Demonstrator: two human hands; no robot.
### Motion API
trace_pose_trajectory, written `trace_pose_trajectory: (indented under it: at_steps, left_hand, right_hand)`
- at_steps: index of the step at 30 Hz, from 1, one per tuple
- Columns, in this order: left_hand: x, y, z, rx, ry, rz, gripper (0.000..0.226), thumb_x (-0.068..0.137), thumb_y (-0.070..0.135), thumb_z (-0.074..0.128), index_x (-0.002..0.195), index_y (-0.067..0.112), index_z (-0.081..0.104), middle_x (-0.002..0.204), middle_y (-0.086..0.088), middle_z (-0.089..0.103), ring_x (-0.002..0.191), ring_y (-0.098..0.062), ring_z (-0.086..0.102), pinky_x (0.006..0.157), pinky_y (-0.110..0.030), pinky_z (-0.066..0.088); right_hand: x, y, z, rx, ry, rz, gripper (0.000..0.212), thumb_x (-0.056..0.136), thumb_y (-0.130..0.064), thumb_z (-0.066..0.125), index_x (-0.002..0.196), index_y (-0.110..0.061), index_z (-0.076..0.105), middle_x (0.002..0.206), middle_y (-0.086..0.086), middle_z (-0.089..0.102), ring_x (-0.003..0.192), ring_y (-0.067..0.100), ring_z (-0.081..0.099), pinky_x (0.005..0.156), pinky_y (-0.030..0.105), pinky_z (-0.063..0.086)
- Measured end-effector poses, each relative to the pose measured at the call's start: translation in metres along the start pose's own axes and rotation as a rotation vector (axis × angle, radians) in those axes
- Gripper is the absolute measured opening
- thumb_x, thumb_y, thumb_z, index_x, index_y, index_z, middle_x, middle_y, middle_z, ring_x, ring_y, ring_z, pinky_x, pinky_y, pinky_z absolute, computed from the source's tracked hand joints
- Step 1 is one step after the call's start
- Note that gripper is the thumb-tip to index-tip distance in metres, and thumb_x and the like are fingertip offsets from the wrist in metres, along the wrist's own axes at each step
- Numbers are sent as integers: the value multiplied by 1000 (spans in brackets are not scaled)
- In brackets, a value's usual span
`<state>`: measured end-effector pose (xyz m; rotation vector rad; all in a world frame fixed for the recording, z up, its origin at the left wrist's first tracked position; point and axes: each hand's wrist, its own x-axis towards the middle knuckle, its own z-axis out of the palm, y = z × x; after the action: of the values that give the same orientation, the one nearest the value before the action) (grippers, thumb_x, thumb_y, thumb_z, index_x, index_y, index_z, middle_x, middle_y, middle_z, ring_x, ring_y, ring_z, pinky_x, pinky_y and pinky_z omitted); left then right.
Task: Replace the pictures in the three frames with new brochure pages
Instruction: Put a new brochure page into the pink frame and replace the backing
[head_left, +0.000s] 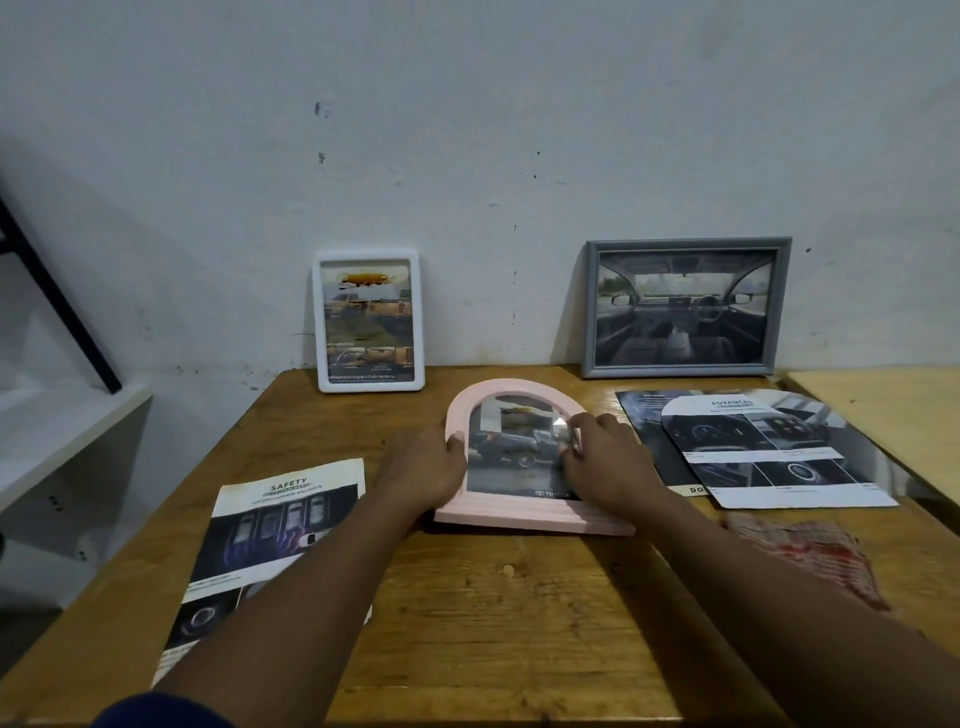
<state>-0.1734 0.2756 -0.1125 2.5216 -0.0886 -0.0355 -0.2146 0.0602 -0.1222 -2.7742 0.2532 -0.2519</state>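
A scuffed wooden table (519, 623) carries a brochure page (280, 525) headed "SAFETY" at near left and a red checked cloth (800, 556) at near right. In the middle a pink arched frame (519, 514) lies flat. The left hand (421, 470) grips its left rim, thumb over the edge. The right hand's (608, 462) curled fingertips pinch the right edge of the glossy picture (514, 462) in it, marked "TOYOTA". To the right is an arch-cut page (769, 452) reading "ADVANCED". Farther back, a white frame (369, 322) and a grey frame (685, 306) lean on the marked white wall (467, 130).
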Motion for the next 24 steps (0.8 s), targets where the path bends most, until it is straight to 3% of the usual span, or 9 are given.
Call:
trace_pose_trajectory:
  at_steps: [2,4,11,17,24]
  left_hand:
    - [-2,-4,8,101,27,58,38,105,41,46,130,16,59,128,-6,58,116,-24,54,97,-45,52]
    - [-6,-5,14,223,15,128,43,106,41,42,142,19,50,146,-4,46,133,-26,41,109,-46,42]
    - [-5,-8,22,390,19,248,61,106,52,25,159,20,24,167,-6,21,153,-30,16,122,-48,16]
    - [-13,20,32,380,-82,382,68,104,59,26,162,26,16,170,-4,9,156,-28,1,124,-49,3]
    - [-49,84,81,401,-151,555,68,104,60,24,162,28,13,171,-5,3,156,-28,-4,125,-51,0]
  right_hand:
    - [-5,2,5,-69,3,-23,49,99,-38,45,144,-20,39,146,10,42,132,30,39,105,47,35]
    - [-7,4,10,-82,28,-32,49,99,-38,44,143,-20,37,147,9,41,133,29,38,106,49,33]
    - [-9,3,7,-55,17,-38,49,99,-39,44,144,-21,37,148,8,41,134,28,38,107,50,32]
    - [-21,15,-18,-24,-70,-27,48,99,-42,45,144,-26,41,151,3,42,137,26,38,111,53,27]
    - [-75,72,-68,-12,-50,36,46,95,-40,54,137,-24,52,141,3,52,124,23,51,103,46,45]
